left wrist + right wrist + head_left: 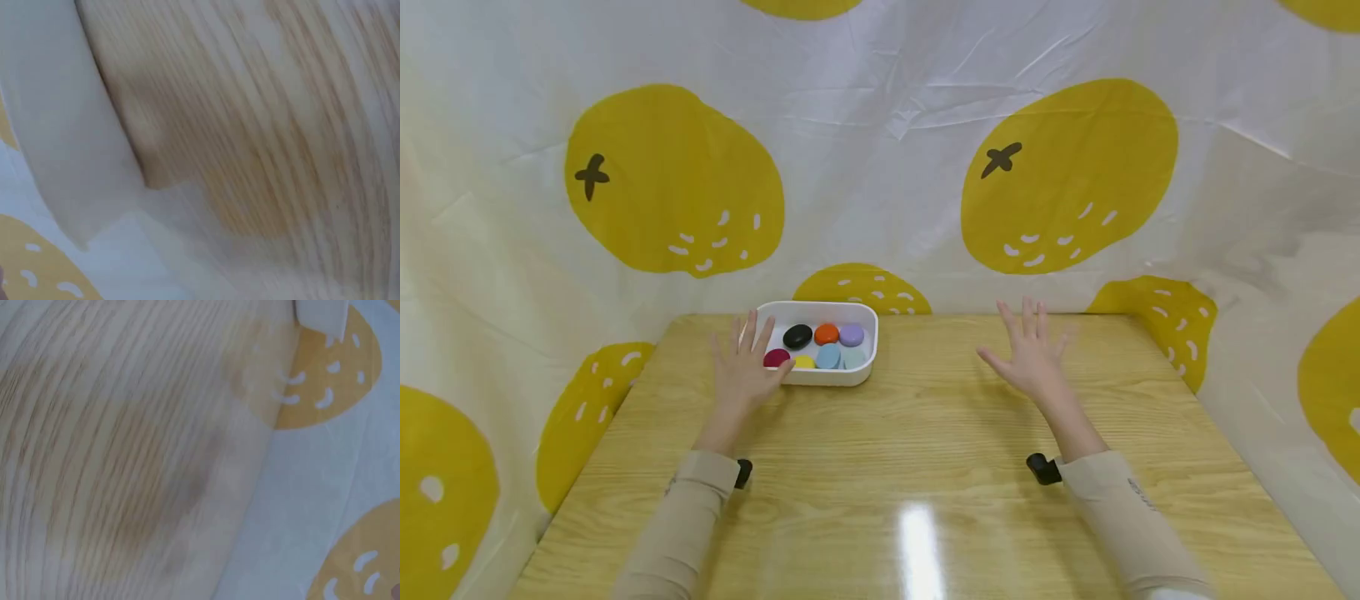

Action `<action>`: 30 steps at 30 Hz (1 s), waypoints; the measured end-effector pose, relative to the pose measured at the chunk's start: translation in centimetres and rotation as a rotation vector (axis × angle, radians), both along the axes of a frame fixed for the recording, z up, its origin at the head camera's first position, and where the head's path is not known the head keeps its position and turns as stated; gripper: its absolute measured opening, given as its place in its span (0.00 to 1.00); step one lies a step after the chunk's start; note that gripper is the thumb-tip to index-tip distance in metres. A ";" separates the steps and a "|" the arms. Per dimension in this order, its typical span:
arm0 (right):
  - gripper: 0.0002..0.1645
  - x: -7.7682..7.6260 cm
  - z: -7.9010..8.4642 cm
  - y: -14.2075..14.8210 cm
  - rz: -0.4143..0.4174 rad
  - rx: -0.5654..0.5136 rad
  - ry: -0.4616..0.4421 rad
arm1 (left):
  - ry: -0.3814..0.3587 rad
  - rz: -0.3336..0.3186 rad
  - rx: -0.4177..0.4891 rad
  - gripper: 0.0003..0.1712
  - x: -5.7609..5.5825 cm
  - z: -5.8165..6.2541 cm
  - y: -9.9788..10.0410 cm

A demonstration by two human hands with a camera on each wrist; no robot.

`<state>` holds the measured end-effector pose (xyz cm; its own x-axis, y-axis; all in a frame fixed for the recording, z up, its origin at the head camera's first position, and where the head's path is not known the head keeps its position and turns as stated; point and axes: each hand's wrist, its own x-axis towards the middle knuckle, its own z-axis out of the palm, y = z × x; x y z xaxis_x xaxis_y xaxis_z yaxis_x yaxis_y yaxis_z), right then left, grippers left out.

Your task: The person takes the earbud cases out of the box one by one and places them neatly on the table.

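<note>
A white rectangular tray (871, 367) stands at the back of the table, left of the middle. Inside are several smooth oval pebble-like pieces, among them a black piece (797, 337), an orange piece (827, 334), a lilac piece (852, 335), a light blue piece (828, 357) and a dark red piece (777, 357). My left hand (743, 377), fingers spread, overlaps the tray's left end; whether it touches the tray I cannot tell. Farther right, my right hand (1032, 360) is held with fingers apart and nothing in it. The tray's outer wall (59, 119) shows in the left wrist view.
A wood-grain table (880, 450) fills the foreground, with a bright light reflection near its front. White cloth (880, 192) with large yellow fruit shapes hangs behind the table and along both sides. Each wrist bears a small black device (1043, 468).
</note>
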<state>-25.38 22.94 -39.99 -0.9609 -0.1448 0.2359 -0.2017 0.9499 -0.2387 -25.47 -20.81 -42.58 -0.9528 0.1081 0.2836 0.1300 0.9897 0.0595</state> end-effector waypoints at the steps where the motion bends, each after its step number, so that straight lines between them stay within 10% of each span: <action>1: 0.50 -0.1 -0.2 -0.4 -0.003 -0.031 0.015 | 0.031 -0.003 0.022 0.45 -0.3 -0.1 -0.3; 10: 0.45 -2.6 -2.5 -6.0 -0.080 -0.258 0.171 | 0.208 -0.048 0.104 0.38 -3.2 -0.5 -3.8; 30: 0.47 -6.9 -5.2 -19.3 -0.127 -0.200 -0.127 | -0.183 0.044 -0.103 0.37 -6.1 0.2 -5.6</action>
<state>-32.25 3.66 -45.18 -0.9921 0.0167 0.1240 -0.0400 0.8970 -0.4403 -31.61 -26.36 -42.41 -0.9919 0.0842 0.0951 0.0823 0.9963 -0.0235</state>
